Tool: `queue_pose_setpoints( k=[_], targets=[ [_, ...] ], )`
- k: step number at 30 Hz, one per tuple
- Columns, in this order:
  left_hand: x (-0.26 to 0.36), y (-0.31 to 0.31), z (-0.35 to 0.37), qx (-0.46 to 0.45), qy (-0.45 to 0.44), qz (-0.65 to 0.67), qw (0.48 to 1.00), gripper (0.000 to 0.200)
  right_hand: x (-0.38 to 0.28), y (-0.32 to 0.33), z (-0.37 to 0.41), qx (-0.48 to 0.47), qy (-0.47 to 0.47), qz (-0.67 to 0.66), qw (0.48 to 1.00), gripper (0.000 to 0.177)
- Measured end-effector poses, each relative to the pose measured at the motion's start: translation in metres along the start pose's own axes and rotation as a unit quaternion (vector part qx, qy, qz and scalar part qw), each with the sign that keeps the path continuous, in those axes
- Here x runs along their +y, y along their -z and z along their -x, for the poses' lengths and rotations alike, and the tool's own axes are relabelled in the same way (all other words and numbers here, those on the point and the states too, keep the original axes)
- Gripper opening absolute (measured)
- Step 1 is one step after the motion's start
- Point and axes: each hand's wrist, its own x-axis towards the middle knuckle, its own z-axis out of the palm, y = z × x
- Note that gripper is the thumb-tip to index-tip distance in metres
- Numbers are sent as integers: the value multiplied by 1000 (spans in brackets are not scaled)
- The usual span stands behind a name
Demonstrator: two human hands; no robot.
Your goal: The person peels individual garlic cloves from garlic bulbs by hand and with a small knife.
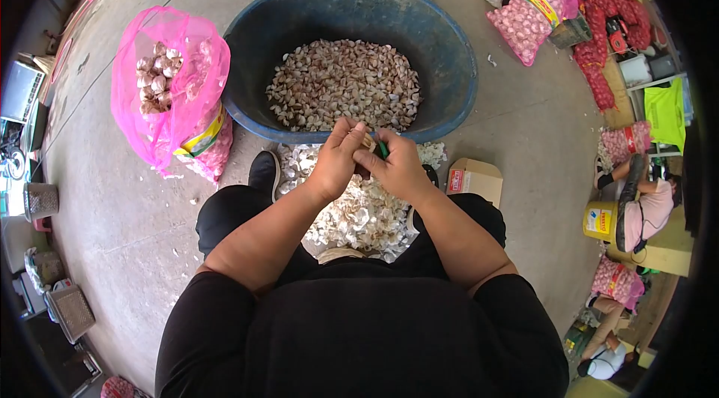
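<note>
My left hand (335, 164) is closed around a garlic bulb (368, 142), of which only a pale part shows between the fingers. My right hand (401, 167) touches it from the other side and grips a small tool with a green handle (383, 149); its blade end is hidden. Both hands meet over the near rim of a big blue tub (464, 102). Loose garlic cloves (344, 87) cover the tub's floor. Beneath my forearms, between my legs, lies a heap of papery garlic skins (358, 217).
A pink mesh bag (168, 83) of garlic bulbs stands left of the tub. A cardboard box (479, 179) lies by my right foot. More garlic sacks (528, 12) are at the upper right. Two people (651, 211) sit along the right side near a yellow bucket (601, 220).
</note>
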Motion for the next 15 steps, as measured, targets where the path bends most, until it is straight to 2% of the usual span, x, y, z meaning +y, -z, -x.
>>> queue_pose_setpoints(
  k=[3, 6, 9, 12, 15],
  targets=[
    [3, -1, 2, 2, 30, 20, 999, 18, -9, 1, -2, -6, -29, 2, 1000, 23],
    [-7, 1, 4, 10, -88, -103, 991, 18, 5, -1, -2, -1, 65, 13, 998, 20],
    [-14, 2, 1, 5, -158, -136, 978, 17, 8, 0, -1, -9, 95, 14, 995, 19],
    [-5, 5, 8, -27, -107, -135, 985, 19, 1, 5, 3, -16, 122, 17, 992, 20],
    [-6, 7, 8, -52, -128, -145, 980, 18, -9, 5, 8, -8, 100, 17, 995, 22]
  ],
)
